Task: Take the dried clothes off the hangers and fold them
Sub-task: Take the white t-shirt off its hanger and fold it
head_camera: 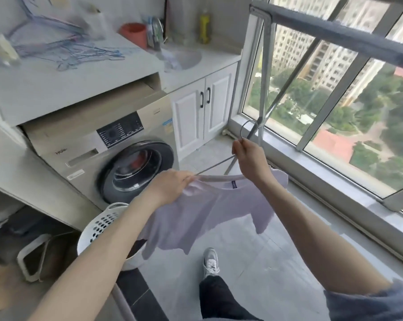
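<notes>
Hands gripping shirt, hanger, washer maybe Haier

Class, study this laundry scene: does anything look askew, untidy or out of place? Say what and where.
The lilac T-shirt hangs crooked: the left hand grips one shoulder, clear of the hanger, while the right hand holds its hook. On the counter above the washing machine, blue wire hangers lie in a tangled heap.

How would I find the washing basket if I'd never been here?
Find the big washing machine with the round door. On the floor just in front of it sits the basket. It is the only white round tub full of little holes.
</notes>
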